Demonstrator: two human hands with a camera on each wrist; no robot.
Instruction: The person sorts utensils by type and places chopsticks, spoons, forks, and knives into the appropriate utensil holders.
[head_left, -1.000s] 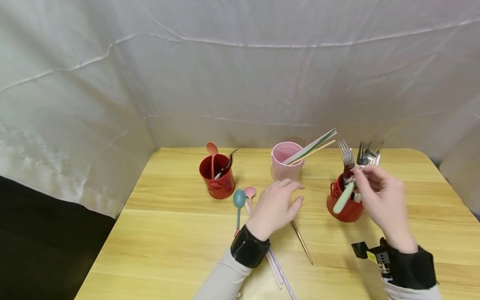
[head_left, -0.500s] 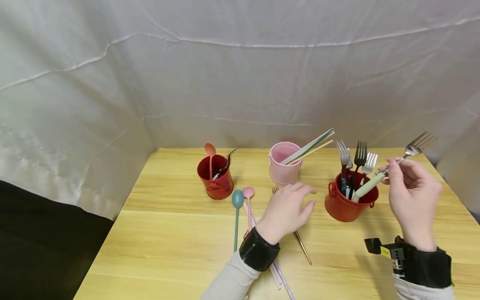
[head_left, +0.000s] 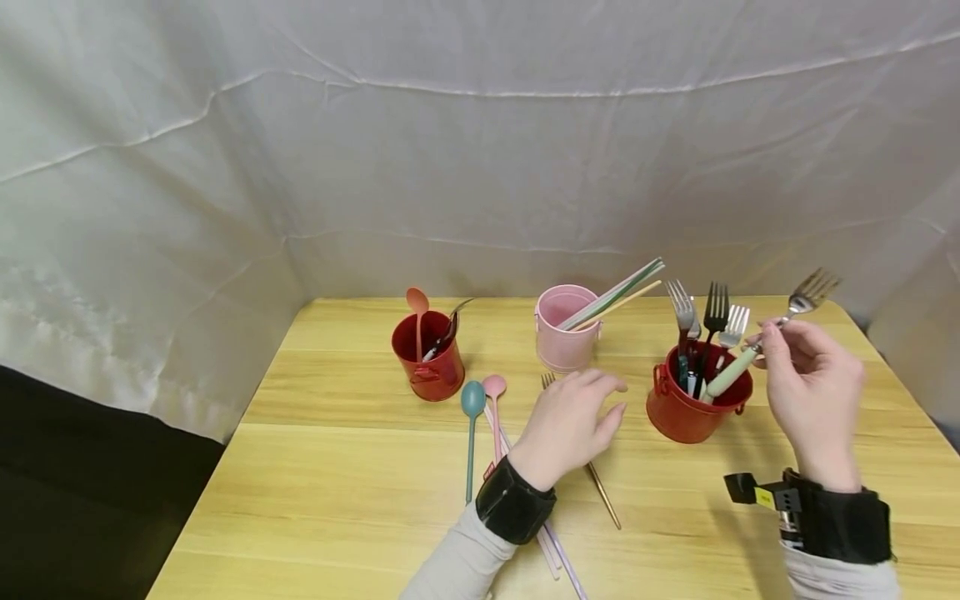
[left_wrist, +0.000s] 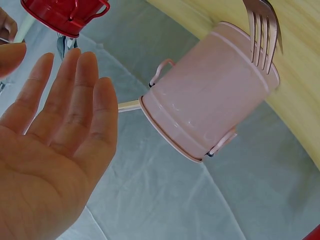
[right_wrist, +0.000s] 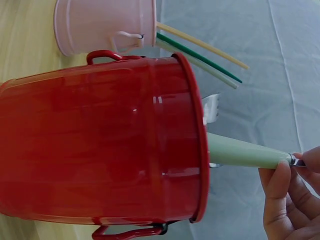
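My right hand (head_left: 813, 383) pinches a fork with a pale green handle (right_wrist: 245, 152) near where the handle meets the metal neck. Its tines (head_left: 816, 287) point up and right, and the handle's lower end is inside the right red bucket (head_left: 686, 417). Several other forks, among them a black fork (head_left: 716, 312), stand in that bucket. My left hand (head_left: 573, 421) hovers palm down with relaxed fingers and holds nothing. Beneath it lies a gold fork (head_left: 602, 496), partly hidden by the hand; its tines (left_wrist: 262, 42) show in the left wrist view.
A pink bucket (head_left: 566, 346) with straws (head_left: 615, 292) leaning out stands at the back. To the left, another red bucket (head_left: 435, 379) holds an orange spoon (head_left: 417, 304) and dark utensils. A teal spoon (head_left: 472, 400), a pink spoon (head_left: 495, 387) and purple straws (head_left: 562, 558) lie on the table.
The right hand moved right with the green-handled fork, then slightly back left, and the handle's end went from in front of the bucket to inside it. The left hand shifted slightly right.
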